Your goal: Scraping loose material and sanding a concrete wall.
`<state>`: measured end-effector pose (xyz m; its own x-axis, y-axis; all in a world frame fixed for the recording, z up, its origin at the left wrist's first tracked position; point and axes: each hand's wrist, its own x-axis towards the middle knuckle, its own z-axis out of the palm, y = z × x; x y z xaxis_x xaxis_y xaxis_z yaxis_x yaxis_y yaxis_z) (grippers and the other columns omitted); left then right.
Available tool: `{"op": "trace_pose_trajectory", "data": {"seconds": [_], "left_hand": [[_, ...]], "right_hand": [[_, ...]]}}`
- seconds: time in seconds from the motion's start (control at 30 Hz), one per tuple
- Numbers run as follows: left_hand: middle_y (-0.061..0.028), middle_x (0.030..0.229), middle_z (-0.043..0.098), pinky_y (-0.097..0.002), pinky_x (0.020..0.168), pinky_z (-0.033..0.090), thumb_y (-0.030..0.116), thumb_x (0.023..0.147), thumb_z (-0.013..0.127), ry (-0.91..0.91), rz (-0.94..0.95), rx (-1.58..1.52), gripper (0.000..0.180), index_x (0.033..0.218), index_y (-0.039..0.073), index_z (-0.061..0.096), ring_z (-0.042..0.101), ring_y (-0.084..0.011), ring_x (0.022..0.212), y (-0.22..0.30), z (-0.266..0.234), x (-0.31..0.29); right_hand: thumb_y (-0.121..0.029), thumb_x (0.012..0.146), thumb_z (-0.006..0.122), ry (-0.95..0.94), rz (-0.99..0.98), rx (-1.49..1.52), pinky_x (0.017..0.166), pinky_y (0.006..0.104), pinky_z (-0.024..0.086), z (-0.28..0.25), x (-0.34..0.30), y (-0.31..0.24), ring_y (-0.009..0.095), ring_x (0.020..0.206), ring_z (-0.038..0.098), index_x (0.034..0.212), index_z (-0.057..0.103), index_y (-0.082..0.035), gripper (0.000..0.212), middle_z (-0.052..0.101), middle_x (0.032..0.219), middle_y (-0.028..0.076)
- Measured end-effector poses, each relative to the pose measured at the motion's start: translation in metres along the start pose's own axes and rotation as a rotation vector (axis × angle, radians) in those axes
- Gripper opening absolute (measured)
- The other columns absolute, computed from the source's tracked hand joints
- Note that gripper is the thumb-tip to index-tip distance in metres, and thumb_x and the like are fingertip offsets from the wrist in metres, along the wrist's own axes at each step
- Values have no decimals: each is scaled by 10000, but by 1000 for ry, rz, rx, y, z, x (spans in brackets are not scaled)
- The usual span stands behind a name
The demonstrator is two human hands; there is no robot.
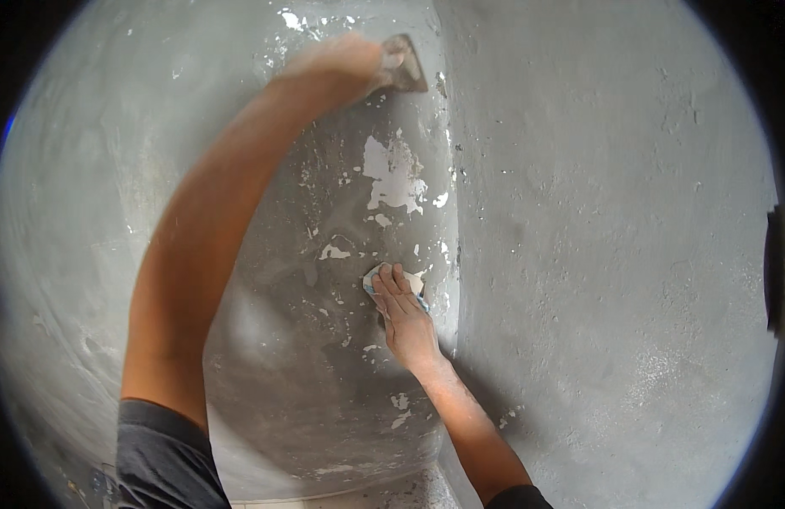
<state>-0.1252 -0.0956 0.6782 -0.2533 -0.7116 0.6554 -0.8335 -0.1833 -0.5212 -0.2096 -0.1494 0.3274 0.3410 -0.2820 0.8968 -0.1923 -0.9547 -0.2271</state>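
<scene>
My left hand, smeared by motion, is high on the grey wall near the inside corner. It grips a scraper with a broad flat blade close to the corner line. Lower down, my right hand lies on the wall with its fingers together over a folded white-and-blue piece, which looks like a cloth or pad. Most of that piece is hidden under the hand. Between the two hands, paint has come off the wall in a large pale patch with ragged edges.
On the right, the adjoining grey wall has a rough, pitted surface. Small pale chips and bare spots dot the left wall along the corner. A dark object shows at the far right rim. Light-coloured floor appears along the bottom edge.
</scene>
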Motion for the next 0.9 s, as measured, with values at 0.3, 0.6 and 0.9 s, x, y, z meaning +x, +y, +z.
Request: {"op": "trace_pose_trajectory", "data": {"seconds": [0.3,0.6,0.9], "left_hand": [[-268,1013,658,-504,805,507,280,964,476,156,393,-72,389,1163,-16,630,634,-459,957,-23,-18,13],[-185,1111,671,-469,845,528,242,920,624,129,200,-97,302,1181,95,664,650,-383,1001,-23,21,41],[-194,1155,663,-445,878,539,69,884,575,14,211,-146,296,1163,19,660,652,-360,1053,-17,-11,-4]], "right_hand": [[79,867,521,4,-2,20,1122,416,360,1,-3,-1,322,1409,337,1333,535,-6,474,426,1475,161],[38,883,534,3,69,-38,1120,405,359,16,-14,-19,315,1408,343,1357,522,-24,478,424,1482,141],[52,895,530,1,170,-84,1140,416,343,12,-27,-26,332,1402,340,1350,519,-32,463,428,1471,162]]}}
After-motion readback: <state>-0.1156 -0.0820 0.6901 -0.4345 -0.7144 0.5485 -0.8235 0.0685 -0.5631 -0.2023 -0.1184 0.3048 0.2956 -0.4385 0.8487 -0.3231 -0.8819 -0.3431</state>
